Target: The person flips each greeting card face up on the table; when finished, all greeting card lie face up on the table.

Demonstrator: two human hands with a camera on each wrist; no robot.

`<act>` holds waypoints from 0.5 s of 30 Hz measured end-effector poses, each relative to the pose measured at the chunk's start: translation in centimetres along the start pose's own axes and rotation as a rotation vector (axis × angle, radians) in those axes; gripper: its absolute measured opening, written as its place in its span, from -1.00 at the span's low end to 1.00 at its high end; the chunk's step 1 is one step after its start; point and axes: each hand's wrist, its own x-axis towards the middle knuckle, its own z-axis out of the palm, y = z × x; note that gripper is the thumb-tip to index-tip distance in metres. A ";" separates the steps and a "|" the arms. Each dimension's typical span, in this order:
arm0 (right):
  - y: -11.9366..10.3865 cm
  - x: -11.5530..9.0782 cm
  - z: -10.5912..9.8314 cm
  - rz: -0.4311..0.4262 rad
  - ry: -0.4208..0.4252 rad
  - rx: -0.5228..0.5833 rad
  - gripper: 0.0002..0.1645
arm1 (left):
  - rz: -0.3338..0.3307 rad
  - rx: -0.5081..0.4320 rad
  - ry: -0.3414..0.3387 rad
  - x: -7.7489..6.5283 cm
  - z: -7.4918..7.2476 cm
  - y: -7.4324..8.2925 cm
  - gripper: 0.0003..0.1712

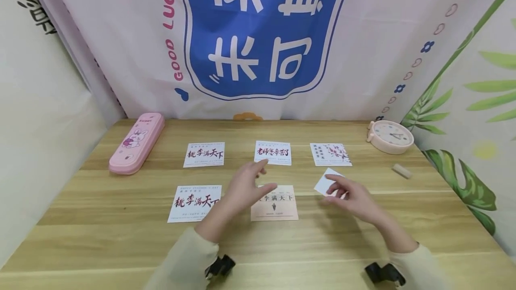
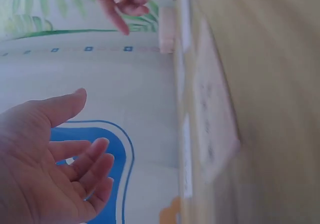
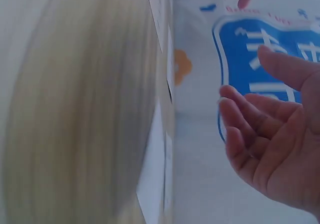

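My left hand hovers over the table between two printed cards, its thumb and fingers apart with nothing between them. Below its thumb lies a cream card with dark lettering, partly covered by the hand in the head view. To its left is a white card with red lettering. Over a small plain white card, turned at an angle on the table, hangs my right hand. In the right wrist view its fingers are loosely bent and hold nothing, with the white card apart from them.
Behind lie a left card, a middle card and a flowered card. A pink pencil case lies at far left. A round pink clock and a small beige block are at right. Cloth hangs along the table's back edge.
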 end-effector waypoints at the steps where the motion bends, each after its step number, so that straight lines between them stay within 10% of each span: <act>1: 0.3 -0.3 -0.7 0.008 0.016 -0.019 -0.44 | -0.004 -0.024 -0.012 0.6 0.1 0.5 -0.25; 15: 6.1 -3.2 -4.0 0.277 0.101 0.014 -0.21 | -0.193 -0.311 -0.148 5.6 7.7 6.4 -0.14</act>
